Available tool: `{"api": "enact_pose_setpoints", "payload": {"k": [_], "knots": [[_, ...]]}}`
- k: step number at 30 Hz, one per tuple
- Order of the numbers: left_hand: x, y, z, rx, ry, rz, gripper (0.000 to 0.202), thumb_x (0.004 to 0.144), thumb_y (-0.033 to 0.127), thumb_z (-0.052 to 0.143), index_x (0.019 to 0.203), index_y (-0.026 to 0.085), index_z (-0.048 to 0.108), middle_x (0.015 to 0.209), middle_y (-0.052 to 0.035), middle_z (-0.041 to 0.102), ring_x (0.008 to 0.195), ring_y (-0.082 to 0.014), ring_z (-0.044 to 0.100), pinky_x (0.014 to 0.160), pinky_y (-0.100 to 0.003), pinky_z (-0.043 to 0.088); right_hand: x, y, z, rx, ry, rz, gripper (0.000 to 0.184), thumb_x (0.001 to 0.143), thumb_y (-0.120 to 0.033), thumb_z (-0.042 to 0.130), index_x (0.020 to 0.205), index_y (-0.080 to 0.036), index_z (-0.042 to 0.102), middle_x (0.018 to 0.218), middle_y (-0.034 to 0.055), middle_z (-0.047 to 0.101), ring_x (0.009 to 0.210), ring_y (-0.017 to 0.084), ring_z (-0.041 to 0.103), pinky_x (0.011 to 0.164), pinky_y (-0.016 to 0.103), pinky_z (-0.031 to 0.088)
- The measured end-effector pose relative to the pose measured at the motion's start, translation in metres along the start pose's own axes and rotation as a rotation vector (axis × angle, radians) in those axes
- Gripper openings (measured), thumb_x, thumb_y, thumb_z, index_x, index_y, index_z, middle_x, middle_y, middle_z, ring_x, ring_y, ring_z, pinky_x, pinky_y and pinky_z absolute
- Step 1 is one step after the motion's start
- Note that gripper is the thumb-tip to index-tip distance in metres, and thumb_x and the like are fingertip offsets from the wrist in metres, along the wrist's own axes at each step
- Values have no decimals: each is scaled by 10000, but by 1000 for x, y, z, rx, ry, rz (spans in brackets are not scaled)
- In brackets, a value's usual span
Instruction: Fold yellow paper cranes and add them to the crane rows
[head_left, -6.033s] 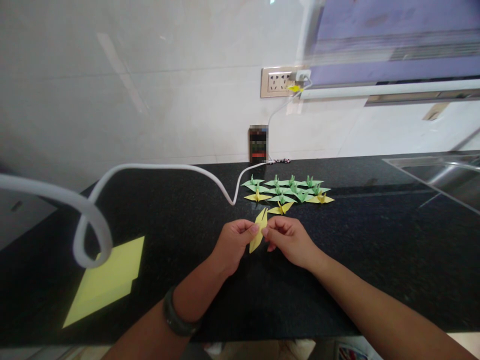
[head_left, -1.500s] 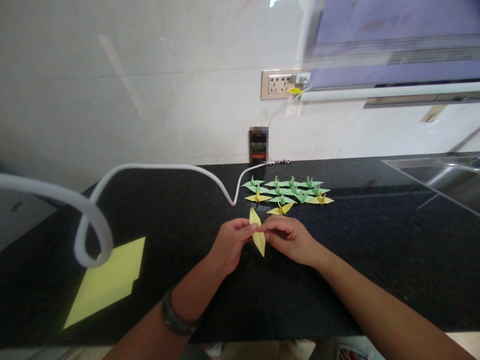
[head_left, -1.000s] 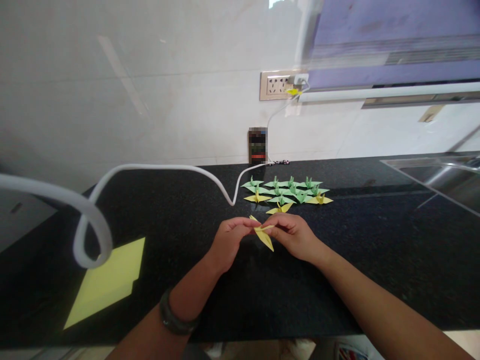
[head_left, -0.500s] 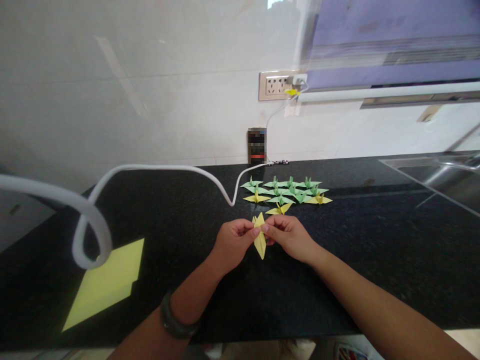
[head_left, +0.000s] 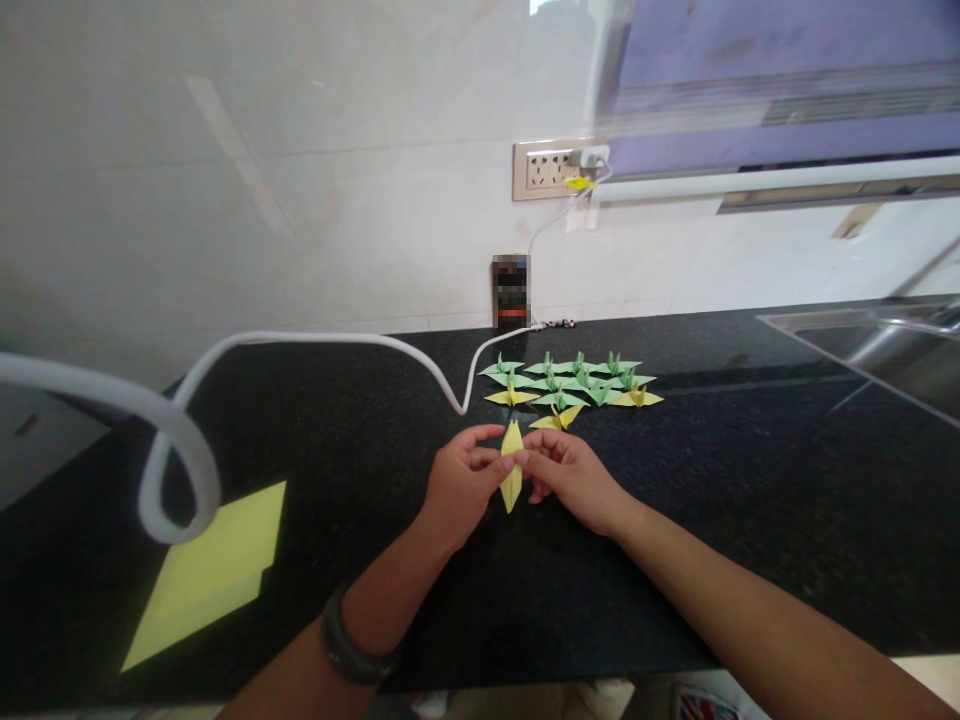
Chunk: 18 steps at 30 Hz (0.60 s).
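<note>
A thick white looping cord [head_left: 315, 338] enters from the left, its loop overlapping flat, pale-yellow paper sheets [head_left: 214, 565] on the black speckled stone countertop [head_left: 360, 440], backed by a glossy pale tiled wall [head_left: 337, 220]. The left hand [head_left: 463, 485] pinches a slim, diamond-shaped folded yellow paper [head_left: 511, 490] in front of small green and yellow paper cranes [head_left: 551, 383]; the right hand [head_left: 574, 475] grips its other side. Rightmost, a stainless-steel sink [head_left: 915, 360] is set into the counter.
</note>
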<state>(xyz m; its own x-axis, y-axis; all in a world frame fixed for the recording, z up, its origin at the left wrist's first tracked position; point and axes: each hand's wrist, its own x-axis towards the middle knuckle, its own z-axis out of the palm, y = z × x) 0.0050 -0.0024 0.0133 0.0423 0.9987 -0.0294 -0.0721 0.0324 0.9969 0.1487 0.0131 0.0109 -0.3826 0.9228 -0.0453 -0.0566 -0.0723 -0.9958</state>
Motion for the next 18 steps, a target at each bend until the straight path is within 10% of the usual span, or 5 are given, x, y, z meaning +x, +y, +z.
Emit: {"api": "enact_pose_setpoints", "payload": {"k": [18], "knots": [[-1, 3, 2, -205, -196, -155, 239, 699, 365, 546, 685, 132, 597, 581, -12, 566, 527, -105, 495, 548, -237, 370, 2, 3, -7, -22, -77, -110, 254, 747, -396, 501, 754, -148, 557, 620, -10, 534, 456, 59, 466, 466, 202, 418]]}}
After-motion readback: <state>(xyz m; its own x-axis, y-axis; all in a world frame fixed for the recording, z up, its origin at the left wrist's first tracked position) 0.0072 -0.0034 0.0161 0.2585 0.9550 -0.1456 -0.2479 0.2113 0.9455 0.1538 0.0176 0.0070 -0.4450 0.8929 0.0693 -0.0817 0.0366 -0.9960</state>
